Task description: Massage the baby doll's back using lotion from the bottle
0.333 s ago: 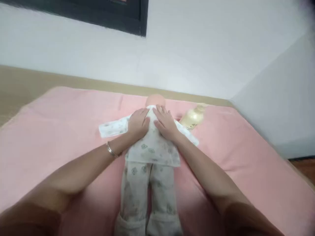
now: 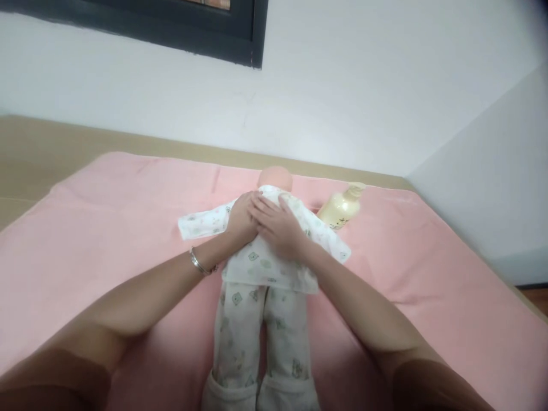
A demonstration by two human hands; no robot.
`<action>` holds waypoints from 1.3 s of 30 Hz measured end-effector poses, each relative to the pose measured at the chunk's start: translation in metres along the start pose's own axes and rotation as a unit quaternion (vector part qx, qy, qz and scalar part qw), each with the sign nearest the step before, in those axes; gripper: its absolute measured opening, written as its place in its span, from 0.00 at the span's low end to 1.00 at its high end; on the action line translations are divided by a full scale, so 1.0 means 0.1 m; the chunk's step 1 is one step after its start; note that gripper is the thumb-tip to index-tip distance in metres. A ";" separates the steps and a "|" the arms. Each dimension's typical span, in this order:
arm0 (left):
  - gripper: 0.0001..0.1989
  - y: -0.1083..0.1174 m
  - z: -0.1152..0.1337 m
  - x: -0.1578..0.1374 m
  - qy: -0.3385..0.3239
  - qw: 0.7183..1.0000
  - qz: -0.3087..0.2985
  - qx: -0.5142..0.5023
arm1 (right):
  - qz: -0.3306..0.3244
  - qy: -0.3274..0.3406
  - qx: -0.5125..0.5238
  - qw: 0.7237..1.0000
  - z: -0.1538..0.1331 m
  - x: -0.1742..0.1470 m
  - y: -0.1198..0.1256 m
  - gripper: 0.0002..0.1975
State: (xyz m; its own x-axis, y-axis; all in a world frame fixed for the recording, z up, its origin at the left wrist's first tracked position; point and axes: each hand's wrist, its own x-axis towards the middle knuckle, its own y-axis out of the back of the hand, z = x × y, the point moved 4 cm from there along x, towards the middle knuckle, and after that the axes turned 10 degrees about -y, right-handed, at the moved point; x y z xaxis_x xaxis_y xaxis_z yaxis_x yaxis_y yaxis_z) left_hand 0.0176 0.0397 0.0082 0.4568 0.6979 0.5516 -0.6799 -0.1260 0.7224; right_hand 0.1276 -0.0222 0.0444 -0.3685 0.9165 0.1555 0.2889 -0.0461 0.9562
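A baby doll (image 2: 275,179) lies stretched out along the middle of a pink sheet, its round bald head at the far end. It wears a white patterned top (image 2: 269,268) with the sleeves spread sideways, and matching trousers (image 2: 240,337). My left hand (image 2: 242,218) rests on the left side of the top. Flat across the doll's upper body lies my right hand (image 2: 280,225), its fingertips overlapping the fingers of my left hand. Neither hand grips anything. A silver bracelet (image 2: 197,262) circles my left wrist.
A pale yellow pump bottle (image 2: 342,206) lies tilted beside the doll's right-hand sleeve. The pink sheet (image 2: 128,228) covers a wooden-coloured surface (image 2: 25,154) that meets a white wall (image 2: 334,97). A dark window frame (image 2: 214,28) is set in the wall.
My right hand has moved left across the doll's top, so its fingers now overlap my left hand. Before, both hands lay apart, side by side. The view has shifted slightly.
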 end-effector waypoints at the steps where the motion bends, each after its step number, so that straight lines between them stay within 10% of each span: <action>1: 0.22 0.01 -0.01 0.00 -0.003 1.000 0.001 -0.003 | 0.000 -0.038 0.003 0.999 0.13 0.06 0.01 0.28; 7: 0.25 0.05 -0.05 0.00 0.000 1.000 0.012 -0.002 | 0.036 -0.256 -0.011 0.966 0.29 0.03 -0.02 0.33; 14: 0.21 0.03 -0.05 0.03 -0.011 1.000 0.019 -0.008 | -0.004 -0.126 -0.011 0.992 0.04 0.01 -0.02 0.30; 19: 0.24 0.04 -0.01 0.02 0.007 1.000 0.016 0.003 | 0.006 -0.184 0.043 0.982 0.48 0.14 0.04 0.33; 26: 0.19 0.12 0.07 0.13 0.004 0.998 -0.061 0.017 | 0.020 -0.162 0.022 0.986 0.06 -0.03 -0.01 0.31; 39: 0.24 0.07 0.38 -0.08 -0.055 0.996 -0.053 0.045 | 0.023 -0.189 0.057 0.980 0.42 0.09 0.05 0.31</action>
State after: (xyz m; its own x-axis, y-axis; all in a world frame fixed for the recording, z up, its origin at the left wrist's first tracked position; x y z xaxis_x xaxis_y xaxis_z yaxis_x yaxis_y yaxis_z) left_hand 0.0306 0.0065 0.0249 0.5877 0.6293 0.5085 -0.5721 -0.1212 0.8112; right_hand 0.1630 0.0025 0.0398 -0.0055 0.9971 0.0755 0.4019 -0.0669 0.9132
